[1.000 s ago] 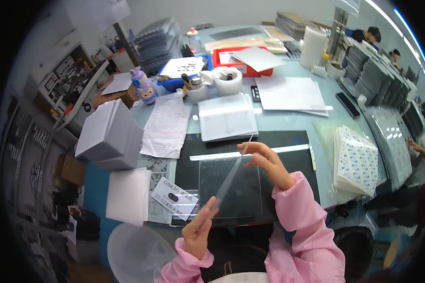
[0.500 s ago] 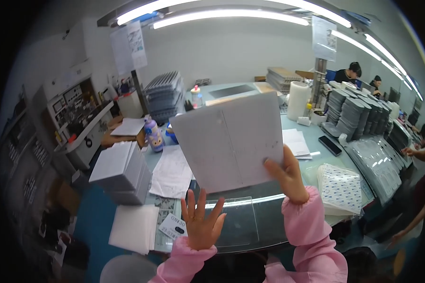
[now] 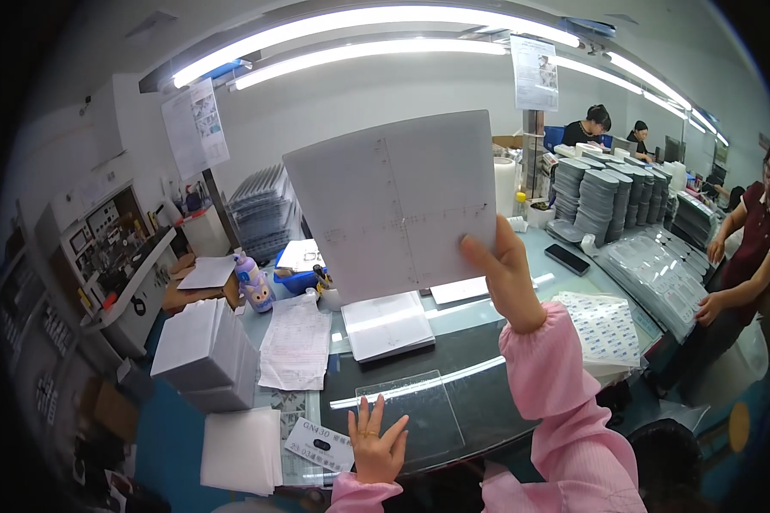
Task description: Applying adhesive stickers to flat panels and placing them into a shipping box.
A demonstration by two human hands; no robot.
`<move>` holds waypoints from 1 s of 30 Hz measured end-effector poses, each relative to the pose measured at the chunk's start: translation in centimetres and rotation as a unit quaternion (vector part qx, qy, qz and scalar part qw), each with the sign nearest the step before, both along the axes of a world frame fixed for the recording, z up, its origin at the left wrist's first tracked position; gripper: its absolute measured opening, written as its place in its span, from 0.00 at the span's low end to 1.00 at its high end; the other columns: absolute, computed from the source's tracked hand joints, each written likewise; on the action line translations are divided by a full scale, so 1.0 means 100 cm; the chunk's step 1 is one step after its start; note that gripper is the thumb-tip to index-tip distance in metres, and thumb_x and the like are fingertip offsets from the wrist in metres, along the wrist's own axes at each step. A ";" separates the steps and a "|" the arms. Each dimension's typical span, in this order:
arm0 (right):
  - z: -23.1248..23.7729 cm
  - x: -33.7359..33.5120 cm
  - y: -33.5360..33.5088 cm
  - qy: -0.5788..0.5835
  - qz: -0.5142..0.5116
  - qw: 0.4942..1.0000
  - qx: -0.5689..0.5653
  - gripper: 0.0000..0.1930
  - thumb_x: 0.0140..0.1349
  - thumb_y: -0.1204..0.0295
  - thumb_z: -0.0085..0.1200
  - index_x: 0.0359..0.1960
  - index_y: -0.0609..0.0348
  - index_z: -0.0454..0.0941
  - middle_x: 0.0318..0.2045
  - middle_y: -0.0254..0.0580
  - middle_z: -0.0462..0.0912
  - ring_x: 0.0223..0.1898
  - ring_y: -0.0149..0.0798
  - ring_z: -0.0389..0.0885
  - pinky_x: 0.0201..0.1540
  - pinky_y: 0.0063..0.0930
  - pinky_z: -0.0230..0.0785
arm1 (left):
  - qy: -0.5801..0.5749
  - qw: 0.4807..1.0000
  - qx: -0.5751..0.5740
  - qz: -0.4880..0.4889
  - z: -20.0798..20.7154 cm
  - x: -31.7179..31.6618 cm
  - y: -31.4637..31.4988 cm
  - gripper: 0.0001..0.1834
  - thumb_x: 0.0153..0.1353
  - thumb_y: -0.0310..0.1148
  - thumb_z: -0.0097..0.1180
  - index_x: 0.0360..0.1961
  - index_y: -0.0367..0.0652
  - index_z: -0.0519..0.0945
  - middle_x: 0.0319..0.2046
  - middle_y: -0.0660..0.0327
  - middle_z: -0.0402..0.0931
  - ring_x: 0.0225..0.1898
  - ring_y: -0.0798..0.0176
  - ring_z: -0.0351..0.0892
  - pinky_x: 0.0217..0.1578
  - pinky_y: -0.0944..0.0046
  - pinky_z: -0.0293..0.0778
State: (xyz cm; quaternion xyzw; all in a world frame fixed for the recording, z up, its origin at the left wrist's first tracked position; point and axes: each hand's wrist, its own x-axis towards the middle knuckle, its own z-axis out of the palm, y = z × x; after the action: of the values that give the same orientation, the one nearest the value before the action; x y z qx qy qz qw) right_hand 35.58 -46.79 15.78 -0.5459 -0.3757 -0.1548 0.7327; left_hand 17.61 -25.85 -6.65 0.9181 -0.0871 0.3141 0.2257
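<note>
My right hand (image 3: 509, 274) grips a thin whitish sheet (image 3: 398, 201) by its lower right edge, thumb on the near face. The sheet is raised above the table, tilted a little, and has fine crossed lines with small tick marks. Low over the table's front edge, my left hand (image 3: 378, 446) is open with its fingers spread and nothing in it. Its fingertips come near the corner of a clear flat plate (image 3: 419, 410) on the dark surface. A stack of white-topped sheets (image 3: 389, 325) lies beyond that plate, under the raised sheet.
To the left stand a tall stack of sheets (image 3: 201, 350), a pile of white foam-like sheets (image 3: 241, 449), a printed card (image 3: 321, 445) and a purple bottle (image 3: 253, 282). A phone (image 3: 567, 259) and patterned sheets (image 3: 599, 329) lie right. A person (image 3: 749, 248) stands at far right.
My view has swung to the right and up. The raised sheet now shows crossed lines, and the stack behind it has come into sight. My left hand is lower, further from the sheet.
</note>
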 end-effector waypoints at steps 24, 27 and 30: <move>-0.077 0.278 0.086 -0.291 -0.506 0.744 -0.326 0.21 0.64 0.76 0.54 0.60 0.48 0.75 0.53 0.43 0.82 0.55 0.46 0.79 0.53 0.38 0.74 | -0.032 0.998 -0.052 0.003 -0.016 0.006 0.003 0.11 0.53 0.32 0.67 0.38 0.41 0.84 0.53 0.52 0.78 0.57 0.46 0.75 0.56 0.46 0.71; -0.113 0.311 0.102 -0.211 -0.439 0.728 -0.483 0.31 0.61 0.68 0.60 0.67 0.50 0.66 0.60 0.51 0.76 0.64 0.49 0.70 0.64 0.44 0.60 | -0.034 0.997 -0.063 0.006 -0.016 0.011 0.003 0.11 0.53 0.32 0.67 0.37 0.40 0.84 0.52 0.53 0.79 0.55 0.46 0.76 0.54 0.47 0.73; -0.157 0.304 0.106 -0.221 -0.376 0.806 -0.400 0.24 0.61 0.69 0.61 0.59 0.54 0.74 0.52 0.53 0.80 0.55 0.52 0.77 0.56 0.40 0.68 | -0.035 0.997 -0.071 0.004 -0.019 0.013 0.006 0.10 0.52 0.31 0.67 0.36 0.41 0.84 0.51 0.53 0.79 0.54 0.46 0.76 0.53 0.47 0.73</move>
State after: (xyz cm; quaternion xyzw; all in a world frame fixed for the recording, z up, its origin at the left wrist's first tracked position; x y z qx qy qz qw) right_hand 65.99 -36.24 0.08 -0.8402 -0.3215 -0.3705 0.2309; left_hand 18.94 -25.21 -8.57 0.8886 -0.0683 0.3523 0.2858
